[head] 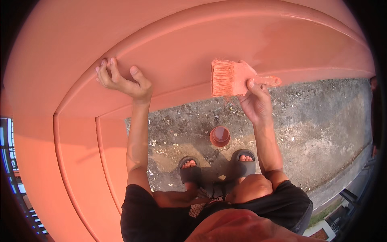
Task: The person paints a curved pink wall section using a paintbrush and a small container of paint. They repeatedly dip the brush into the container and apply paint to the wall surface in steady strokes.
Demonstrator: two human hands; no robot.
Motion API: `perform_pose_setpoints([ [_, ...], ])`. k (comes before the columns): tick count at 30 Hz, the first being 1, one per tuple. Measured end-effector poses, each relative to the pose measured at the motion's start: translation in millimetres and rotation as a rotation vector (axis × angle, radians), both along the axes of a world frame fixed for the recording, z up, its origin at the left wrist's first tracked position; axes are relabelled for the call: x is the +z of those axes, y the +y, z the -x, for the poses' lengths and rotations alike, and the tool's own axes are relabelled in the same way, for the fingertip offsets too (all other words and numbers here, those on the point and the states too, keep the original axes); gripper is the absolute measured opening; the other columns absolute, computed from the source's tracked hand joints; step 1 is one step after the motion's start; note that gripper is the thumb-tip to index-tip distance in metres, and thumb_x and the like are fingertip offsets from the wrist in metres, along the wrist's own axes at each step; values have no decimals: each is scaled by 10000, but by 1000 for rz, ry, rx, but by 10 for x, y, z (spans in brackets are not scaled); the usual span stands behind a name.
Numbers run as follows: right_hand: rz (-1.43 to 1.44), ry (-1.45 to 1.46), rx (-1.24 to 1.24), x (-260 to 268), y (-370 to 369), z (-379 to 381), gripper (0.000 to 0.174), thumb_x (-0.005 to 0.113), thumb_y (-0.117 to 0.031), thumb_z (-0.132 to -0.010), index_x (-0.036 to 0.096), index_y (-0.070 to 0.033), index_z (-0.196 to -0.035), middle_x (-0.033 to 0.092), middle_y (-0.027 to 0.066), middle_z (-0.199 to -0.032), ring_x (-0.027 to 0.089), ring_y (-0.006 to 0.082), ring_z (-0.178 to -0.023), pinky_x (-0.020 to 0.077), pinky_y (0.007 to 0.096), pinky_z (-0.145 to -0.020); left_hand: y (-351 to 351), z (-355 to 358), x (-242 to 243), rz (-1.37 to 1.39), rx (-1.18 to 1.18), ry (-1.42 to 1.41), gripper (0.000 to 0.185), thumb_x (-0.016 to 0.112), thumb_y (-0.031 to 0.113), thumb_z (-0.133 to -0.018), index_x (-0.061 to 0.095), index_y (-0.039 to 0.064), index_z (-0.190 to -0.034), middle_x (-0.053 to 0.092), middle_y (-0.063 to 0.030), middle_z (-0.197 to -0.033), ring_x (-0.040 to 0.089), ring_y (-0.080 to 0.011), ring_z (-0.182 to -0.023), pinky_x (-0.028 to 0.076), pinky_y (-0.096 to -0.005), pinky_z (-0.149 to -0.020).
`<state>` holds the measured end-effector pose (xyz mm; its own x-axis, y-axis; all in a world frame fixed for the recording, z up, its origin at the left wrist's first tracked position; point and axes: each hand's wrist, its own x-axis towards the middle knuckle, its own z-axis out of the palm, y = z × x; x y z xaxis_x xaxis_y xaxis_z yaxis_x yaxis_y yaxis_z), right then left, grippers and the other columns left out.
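My right hand [257,99] grips a wide paintbrush [239,78] by its ferrule and handle base, thumb on top. The brush is coated in salmon-coloured paint, and its bristles point left, close to the painted wall [187,57]. Against the rounded moulding [121,50] at the left, my left hand [122,78] rests with its fingertips, fingers bent and apart, holding nothing. A small round paint container [219,136] stands on the concrete floor between the wall and my feet. A darker, shinier patch shows on the wall at the right.
Two sandalled feet [246,166] stand on the rough concrete floor [302,121], which is dotted with paint flecks. At the left, the wall turns a corner and runs back beside me. A raised concrete edge [341,178] borders the floor at the lower right.
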<state>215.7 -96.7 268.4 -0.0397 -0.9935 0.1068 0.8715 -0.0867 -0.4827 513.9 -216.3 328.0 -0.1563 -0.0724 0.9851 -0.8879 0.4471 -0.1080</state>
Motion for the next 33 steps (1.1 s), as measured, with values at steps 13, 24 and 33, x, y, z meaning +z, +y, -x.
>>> perform_pose_setpoints([
  [13,531,968,-570,692,-48,-725,503,808,-27,-877,650,24,-1352,682,179,-1337,641,223,-1250,512,352,-1066,-65,63,-76,46,-34,140,427,430,316,-1068,617,35,-1330,509,-185,-1432,332,-392,-1467,137,-573,-1222],
  [24,223,866,-1226,559,-246,174,391,751,-19,-932,660,30,-1309,693,128,-1252,684,202,-1106,582,331,-948,-39,51,-98,22,5,137,424,439,309,-1069,611,47,-1356,515,-167,-1440,350,-372,-1467,121,-561,-1227],
  [33,250,1172,-1607,522,-137,88,369,728,55,-919,666,37,-1282,731,160,-1155,717,220,-1036,607,327,-875,-54,82,-50,54,-41,107,453,437,330,-1072,575,31,-1383,467,-172,-1441,368,-374,-1443,155,-597,-1202],
])
